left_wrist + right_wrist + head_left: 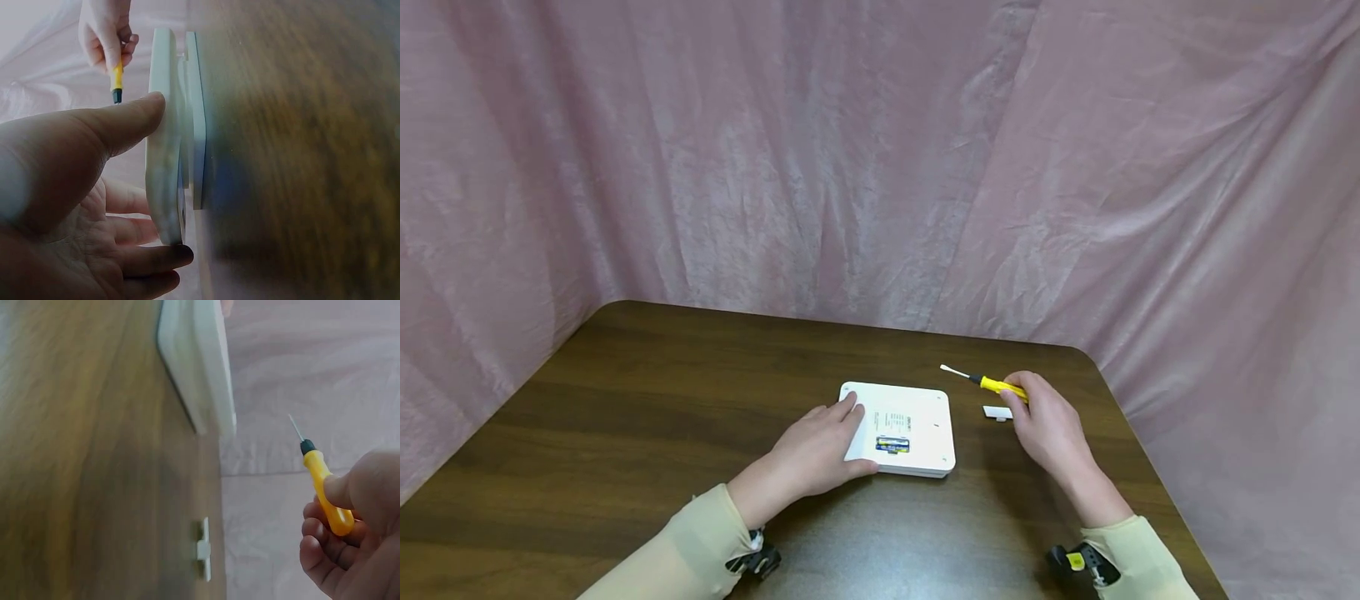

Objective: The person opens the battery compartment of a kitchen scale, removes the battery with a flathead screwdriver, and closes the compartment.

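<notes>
A white flat device that looks like a kitchen scale [925, 408] lies underside up, with a label and an uncovered battery slot. A blue-and-yellow battery [892, 445] sits in that slot. My left hand [823, 446] rests on the device's left side, its thumb along the near edge and its fingers lying over the top and left edge. To the right, my right hand [1048, 425] holds a screwdriver [324, 487] by its yellow handle, the thin metal tip pointing left and clear of the device. A small white battery cover [996, 412] lies on the table near the right hand.
The brown wooden table [647, 400] has rounded far corners. A pink curtain [775, 167] hangs behind it and along both sides. Each wrist carries a strapped black camera, such as the left camera [760, 560].
</notes>
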`<move>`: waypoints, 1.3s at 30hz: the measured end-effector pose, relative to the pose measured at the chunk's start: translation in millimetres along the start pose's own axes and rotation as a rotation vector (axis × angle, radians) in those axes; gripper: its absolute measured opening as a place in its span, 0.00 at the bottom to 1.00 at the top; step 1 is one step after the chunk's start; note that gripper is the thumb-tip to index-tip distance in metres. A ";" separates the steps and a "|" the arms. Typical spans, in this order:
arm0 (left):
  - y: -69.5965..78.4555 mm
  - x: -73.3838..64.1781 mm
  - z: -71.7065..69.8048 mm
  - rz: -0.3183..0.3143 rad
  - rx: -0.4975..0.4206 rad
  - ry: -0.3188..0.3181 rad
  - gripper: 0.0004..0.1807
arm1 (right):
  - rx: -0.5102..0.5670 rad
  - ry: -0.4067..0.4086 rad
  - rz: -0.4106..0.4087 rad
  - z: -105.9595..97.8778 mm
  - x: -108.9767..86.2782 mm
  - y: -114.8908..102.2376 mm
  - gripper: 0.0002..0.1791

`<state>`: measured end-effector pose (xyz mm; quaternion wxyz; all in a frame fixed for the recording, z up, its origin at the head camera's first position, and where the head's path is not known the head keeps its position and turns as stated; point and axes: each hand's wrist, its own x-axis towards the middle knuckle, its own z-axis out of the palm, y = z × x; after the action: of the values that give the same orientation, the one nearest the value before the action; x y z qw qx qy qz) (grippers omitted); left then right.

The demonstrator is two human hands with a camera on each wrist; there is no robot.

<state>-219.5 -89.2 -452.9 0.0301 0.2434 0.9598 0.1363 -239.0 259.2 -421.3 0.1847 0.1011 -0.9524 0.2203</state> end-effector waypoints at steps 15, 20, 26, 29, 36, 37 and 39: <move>-1.4 -8.0 -0.5 0.005 -0.007 0.004 0.51 | 0.021 -0.075 -0.061 3.9 -3.2 -31.3 0.07; -4.3 -7.6 -1.5 0.002 -0.001 0.002 0.51 | 0.012 -0.105 -0.098 2.5 -2.6 -41.7 0.07; -5.9 -7.6 -1.7 0.002 -0.004 -0.005 0.52 | 0.022 -0.160 -0.179 0.3 -4.7 -51.1 0.05; -6.2 -7.3 -1.8 0.001 0.000 -0.006 0.52 | 0.022 -0.164 -0.224 -4.0 -6.0 -52.9 0.07; -6.5 -8.4 -3.4 0.009 0.007 -0.003 0.52 | 0.009 -0.192 -0.262 -17.4 -8.7 -56.6 0.07; -6.6 -8.8 -3.7 0.009 0.005 -0.002 0.51 | 0.006 -0.196 -0.271 -18.7 -9.1 -56.9 0.07; -6.7 -9.8 -4.4 0.009 0.002 0.000 0.51 | 0.002 -0.205 -0.290 -21.3 -10.1 -57.7 0.07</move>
<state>-214.5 -100.6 -450.6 0.0294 0.2477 0.9589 0.1355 -207.5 219.1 -385.5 0.1164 0.2596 -0.9415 0.1809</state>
